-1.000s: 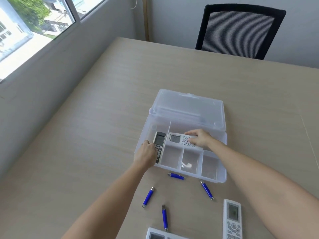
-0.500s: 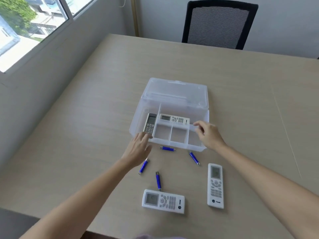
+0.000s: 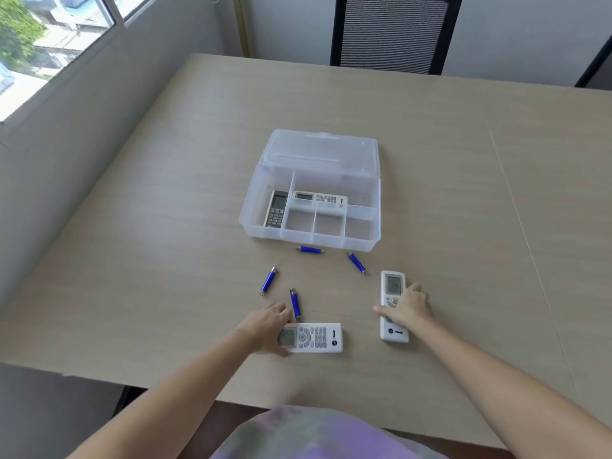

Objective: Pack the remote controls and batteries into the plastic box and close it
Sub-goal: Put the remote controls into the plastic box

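Note:
A clear plastic box (image 3: 311, 239) stands mid-table with its lid (image 3: 323, 154) open at the back. A dark grey remote (image 3: 276, 209) lies in its left compartment and a white remote (image 3: 320, 198) in the long rear one. Several blue batteries lie in front of the box, among them the battery (image 3: 309, 249) closest to its front wall. My left hand (image 3: 265, 326) clasps the left end of a white remote (image 3: 318, 337) lying crosswise. My right hand (image 3: 406, 308) grips across another white remote (image 3: 392, 288) lying lengthwise. Both remotes rest on the table.
The three small front compartments of the box hold nothing. A black mesh chair (image 3: 392, 34) stands at the far side of the wooden table (image 3: 463, 193). A wall with a window (image 3: 49, 44) runs along the left. The table's near edge is just below my forearms.
Both hands have drawn back from the box towards me and come down on the two white remotes at the front. The two remotes inside the box stay put.

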